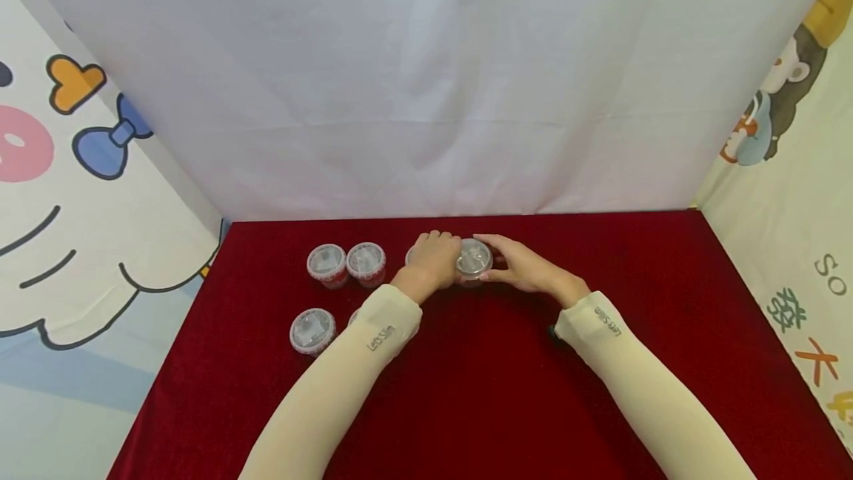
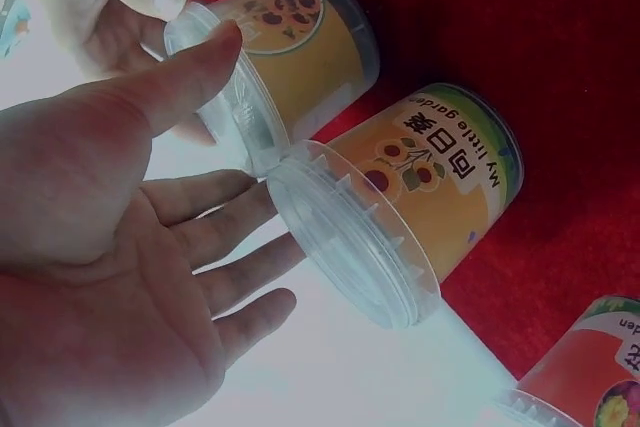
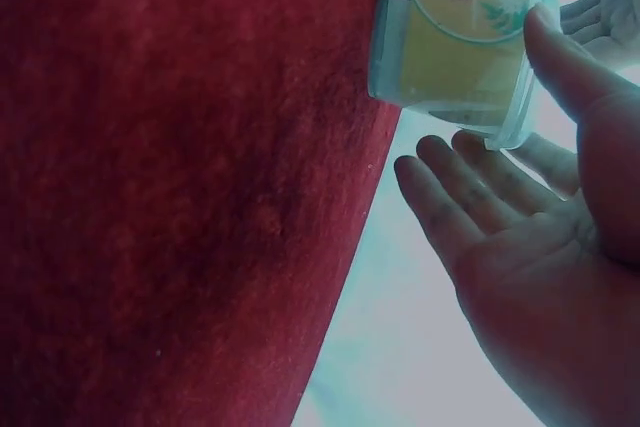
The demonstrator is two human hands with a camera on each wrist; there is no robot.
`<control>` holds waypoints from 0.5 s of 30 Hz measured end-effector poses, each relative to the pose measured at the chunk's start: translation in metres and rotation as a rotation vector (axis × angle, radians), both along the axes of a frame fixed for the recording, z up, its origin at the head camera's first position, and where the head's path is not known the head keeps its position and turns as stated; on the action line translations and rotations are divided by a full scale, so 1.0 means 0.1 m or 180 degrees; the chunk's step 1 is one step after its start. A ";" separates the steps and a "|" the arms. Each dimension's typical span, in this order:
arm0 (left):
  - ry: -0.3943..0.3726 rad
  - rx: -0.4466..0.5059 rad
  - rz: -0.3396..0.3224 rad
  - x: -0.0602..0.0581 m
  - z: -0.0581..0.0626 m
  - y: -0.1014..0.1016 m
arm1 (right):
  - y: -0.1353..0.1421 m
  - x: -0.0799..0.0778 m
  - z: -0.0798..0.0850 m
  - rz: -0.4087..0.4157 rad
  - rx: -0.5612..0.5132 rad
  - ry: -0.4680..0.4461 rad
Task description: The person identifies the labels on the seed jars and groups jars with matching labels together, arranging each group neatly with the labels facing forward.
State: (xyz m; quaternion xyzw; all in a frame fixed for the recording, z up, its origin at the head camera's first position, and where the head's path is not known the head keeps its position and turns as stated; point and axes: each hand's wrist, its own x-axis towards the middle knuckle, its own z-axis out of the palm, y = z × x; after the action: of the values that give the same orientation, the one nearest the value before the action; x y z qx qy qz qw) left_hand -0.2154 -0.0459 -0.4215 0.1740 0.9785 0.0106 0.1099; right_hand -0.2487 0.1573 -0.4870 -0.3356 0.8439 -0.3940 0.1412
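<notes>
A clear-lidded tub with a yellow sunflower label (image 2: pixel 310 62) stands at the back middle of the red table. My right hand (image 1: pixel 526 265) is at its right side, with thumb and forefinger on opposite sides of the lid. My left hand (image 1: pixel 436 258) reaches in from the other side; its thumb (image 2: pixel 190 72) lies at the same lid and its other fingers extend loosely. Close beside it is a second sunflower tub (image 2: pixel 430 177), mostly hidden by the left hand in the head view. Its lid is near the left fingertips.
Two red-labelled tubs, one (image 1: pixel 327 265) beside another (image 1: pixel 366 264), stand at the back left. A lidded tub (image 1: pixel 312 331) is nearer the front, with one more partly behind the left sleeve (image 1: pixel 360 361). A white curtain (image 1: pixel 453 95) hangs behind the red tabletop (image 1: pixel 480 391).
</notes>
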 end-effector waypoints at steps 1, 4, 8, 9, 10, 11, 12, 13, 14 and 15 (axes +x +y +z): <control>0.0006 0.0037 0.0004 0.00 0.00 -0.01 | 0.00 0.01 0.01 -0.0009 0.0064 0.0071; 0.0065 0.0144 0.0020 0.01 0.01 -0.04 | 0.00 0.03 0.04 -0.0047 0.0249 0.0286; 0.0108 0.0287 0.0040 0.03 0.06 -0.08 | 0.00 0.07 0.11 -0.0098 0.0393 0.0385; 0.0114 0.0306 0.0044 0.04 0.08 -0.10 | 0.01 0.08 0.13 -0.0106 0.0418 0.0393; 0.0118 0.0322 0.0047 0.05 0.10 -0.11 | 0.01 0.08 0.14 -0.0116 0.0437 0.0397; 0.0124 0.0337 0.0052 0.07 0.12 -0.12 | 0.01 0.09 0.16 -0.0124 0.0455 0.0403; 0.0130 0.0348 0.0057 0.08 0.13 -0.13 | 0.01 0.10 0.17 -0.0136 0.0474 0.0405; 0.0149 0.0359 0.0060 0.10 0.15 -0.15 | 0.02 0.11 0.18 -0.0142 0.0489 0.0426; 0.0177 0.0376 0.0065 0.12 0.17 -0.16 | 0.02 0.11 0.19 -0.0154 0.0496 0.0445; 0.0213 0.0387 0.0065 0.14 0.19 -0.17 | 0.03 0.12 0.21 -0.0172 0.0516 0.0466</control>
State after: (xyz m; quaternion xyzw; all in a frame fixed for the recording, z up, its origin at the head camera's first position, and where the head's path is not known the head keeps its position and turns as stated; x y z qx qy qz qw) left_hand -0.2017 -0.0632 -0.4023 0.1705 0.9810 0.0653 0.0662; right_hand -0.2365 0.1600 -0.4665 -0.3280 0.8898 -0.3026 0.0951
